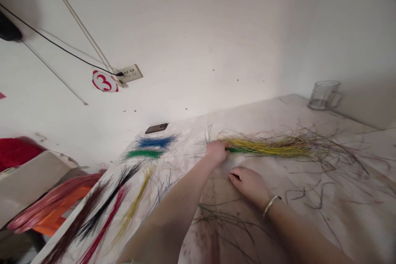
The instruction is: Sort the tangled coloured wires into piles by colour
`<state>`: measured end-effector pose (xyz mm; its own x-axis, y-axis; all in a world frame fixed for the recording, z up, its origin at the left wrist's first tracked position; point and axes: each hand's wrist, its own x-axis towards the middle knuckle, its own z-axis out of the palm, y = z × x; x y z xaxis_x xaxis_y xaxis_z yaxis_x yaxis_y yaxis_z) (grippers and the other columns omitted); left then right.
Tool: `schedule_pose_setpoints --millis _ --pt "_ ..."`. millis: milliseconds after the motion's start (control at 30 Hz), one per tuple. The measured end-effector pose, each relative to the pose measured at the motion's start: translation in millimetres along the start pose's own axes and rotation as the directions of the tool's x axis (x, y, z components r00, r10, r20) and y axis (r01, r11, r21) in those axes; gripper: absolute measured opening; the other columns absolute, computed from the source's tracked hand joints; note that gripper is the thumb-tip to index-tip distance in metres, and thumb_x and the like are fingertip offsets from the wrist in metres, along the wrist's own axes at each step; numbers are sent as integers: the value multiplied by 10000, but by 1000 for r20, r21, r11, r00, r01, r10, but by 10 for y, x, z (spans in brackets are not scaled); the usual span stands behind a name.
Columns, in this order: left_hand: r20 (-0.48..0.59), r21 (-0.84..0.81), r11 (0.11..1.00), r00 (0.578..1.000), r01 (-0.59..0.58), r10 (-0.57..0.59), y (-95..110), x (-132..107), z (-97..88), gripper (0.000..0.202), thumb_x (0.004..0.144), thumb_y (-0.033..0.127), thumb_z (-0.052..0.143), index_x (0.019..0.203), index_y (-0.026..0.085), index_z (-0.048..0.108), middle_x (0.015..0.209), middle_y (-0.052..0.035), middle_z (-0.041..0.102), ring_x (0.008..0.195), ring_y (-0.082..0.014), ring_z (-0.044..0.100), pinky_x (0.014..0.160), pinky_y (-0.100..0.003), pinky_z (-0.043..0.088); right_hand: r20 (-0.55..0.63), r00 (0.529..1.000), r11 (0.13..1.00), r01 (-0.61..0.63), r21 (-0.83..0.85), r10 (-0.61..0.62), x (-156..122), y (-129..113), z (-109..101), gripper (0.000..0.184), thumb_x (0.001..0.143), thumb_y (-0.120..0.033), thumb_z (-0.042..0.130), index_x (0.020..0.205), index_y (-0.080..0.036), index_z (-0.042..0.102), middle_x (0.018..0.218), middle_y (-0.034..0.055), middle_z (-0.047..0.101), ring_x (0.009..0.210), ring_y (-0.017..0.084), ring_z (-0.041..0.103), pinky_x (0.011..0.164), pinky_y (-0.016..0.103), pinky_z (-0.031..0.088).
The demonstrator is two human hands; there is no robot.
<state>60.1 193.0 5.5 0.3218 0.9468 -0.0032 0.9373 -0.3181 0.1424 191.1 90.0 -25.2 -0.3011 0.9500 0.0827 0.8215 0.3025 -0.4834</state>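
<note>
My left hand (217,151) is closed around the near end of a long bundle of thin yellow and green strands (269,147) lying across the pale table (355,206). My right hand (250,183), with a metal bangle on the wrist, rests palm down on the table just below the bundle, its fingers curled together; whether they hold anything is hidden. Loose dark strands (328,161) spread out around the bundle's right end.
Sorted strand bundles lie on the left: blue (156,141), green (144,154), yellow (136,202), black (108,204), red (103,227). A phone (156,128) and a clear jug (324,95) sit by the wall. A wall socket (130,73) is above, and pink strands (49,202) lie beside the table.
</note>
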Motion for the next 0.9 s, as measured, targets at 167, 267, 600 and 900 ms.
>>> schedule_pose_setpoints --millis 167,267,600,900 --pt "24 -162 987 999 -16 21 -175 127 -298 345 889 424 446 832 177 680 844 -68 698 792 -210 642 668 -283 466 -2 1000 1000 -7 22 7 9 19 14 305 914 -320 400 811 -215 667 870 42 694 794 170 614 628 273 314" --pt "-1 -251 968 1000 -28 29 -284 161 -489 475 952 449 286 935 164 666 887 -56 711 751 -153 637 648 -240 462 -3 1000 999 -23 24 23 12 14 18 305 917 -320 396 816 -218 666 878 42 695 806 170 613 635 271 319" --pt "-65 -180 983 997 35 -48 -474 -22 -506 328 913 342 422 969 203 714 1051 -78 682 995 -230 595 842 -299 421 30 999 999 -31 31 30 29 12 -11 308 913 -329 399 849 -223 680 886 46 706 812 177 620 637 271 326" --pt "-134 -418 906 981 71 -139 -101 -855 -715 383 931 405 337 872 204 658 645 4 559 642 -149 529 594 -236 379 20 996 992 -84 94 83 23 -6 -9 295 895 -318 410 829 -225 682 855 41 703 778 182 611 612 277 314"
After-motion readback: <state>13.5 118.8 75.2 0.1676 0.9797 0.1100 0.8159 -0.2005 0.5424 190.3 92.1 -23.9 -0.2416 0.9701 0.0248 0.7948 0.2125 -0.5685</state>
